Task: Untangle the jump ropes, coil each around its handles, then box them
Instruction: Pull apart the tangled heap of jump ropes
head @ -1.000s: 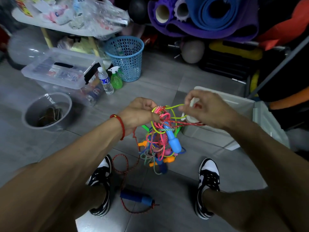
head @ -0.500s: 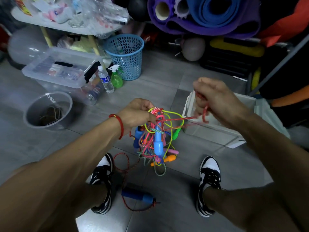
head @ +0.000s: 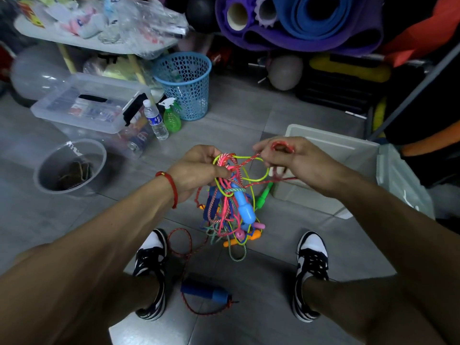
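A tangle of coloured jump ropes (head: 230, 207) with blue, green, orange and pink handles hangs in front of me above the floor. My left hand (head: 199, 168) grips the knot at its top. My right hand (head: 293, 160) pinches a loop of the red rope (head: 282, 146), which runs taut back to the knot. The same red rope trails down to the floor, where its dark blue handle (head: 204, 292) lies between my shoes. An open white box (head: 331, 150) stands on the floor just right of my right hand.
On the left stand a clear bowl (head: 72, 165), a clear lidded bin (head: 89, 103), a water bottle (head: 155, 120), a green spray bottle (head: 171, 117) and a blue mesh basket (head: 184, 83). Rolled mats (head: 298, 21) fill the back. My shoes (head: 151, 272) flank the blue handle.
My right hand pulled the red rope up and to the right, then came back down and closer to the knot. The bundle swung slightly under my left hand.
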Motion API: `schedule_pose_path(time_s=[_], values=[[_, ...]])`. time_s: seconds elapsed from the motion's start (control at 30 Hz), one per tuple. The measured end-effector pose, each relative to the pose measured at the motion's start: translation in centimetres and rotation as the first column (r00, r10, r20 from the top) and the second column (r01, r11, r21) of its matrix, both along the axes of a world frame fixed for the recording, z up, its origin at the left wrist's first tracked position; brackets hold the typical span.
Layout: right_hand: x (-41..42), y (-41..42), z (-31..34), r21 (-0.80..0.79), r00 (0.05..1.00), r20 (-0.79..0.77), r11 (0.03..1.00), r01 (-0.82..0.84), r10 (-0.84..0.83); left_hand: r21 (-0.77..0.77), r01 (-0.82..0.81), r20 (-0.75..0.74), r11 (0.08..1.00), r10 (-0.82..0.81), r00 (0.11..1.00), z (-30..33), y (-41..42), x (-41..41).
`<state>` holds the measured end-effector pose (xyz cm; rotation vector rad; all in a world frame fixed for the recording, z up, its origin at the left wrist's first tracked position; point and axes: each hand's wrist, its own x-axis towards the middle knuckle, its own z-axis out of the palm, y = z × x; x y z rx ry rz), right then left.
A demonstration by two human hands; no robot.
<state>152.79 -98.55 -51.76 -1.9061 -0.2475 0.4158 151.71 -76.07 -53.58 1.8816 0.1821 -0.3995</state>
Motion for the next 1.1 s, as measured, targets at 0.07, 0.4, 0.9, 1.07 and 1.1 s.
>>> schedule_pose_path(time_s=[0.07,0.4,0.9,1.07,1.1], values=[[-0.4,0.4,0.0,0.271,0.988,-0.15,0.959,0.085,-0.046,-0.023,-0.038,0.021,0.999,0.039,0.999,0.0,-0.2,0.1],[0.1,3.7,-1.9,0.197,0.98,-0.062,0.96,0.198,-0.189,0.045,-0.022,0.099,0.999,0.017,0.995,1.5,-0.6,0.2],[-0.4,6.0,-2.1,-0.521,0.889,0.453,0.792,0.319,-0.061,0.053,-0.106,0.134,0.993,0.099,0.986,0.9,-0.9,-0.4],[-0.2,5.4,-1.7,-0.44,0.904,0.42,0.854,0.278,-0.078,-0.121,-0.193,0.04,0.974,0.199,0.979,1.0,-0.2,-0.2],[-0.3,5.4,-1.7,-0.419,0.917,0.39,0.87,0.258,-0.084,-0.142,-0.232,0.025,0.962,0.238,0.971,1.0,-0.2,-0.2]])
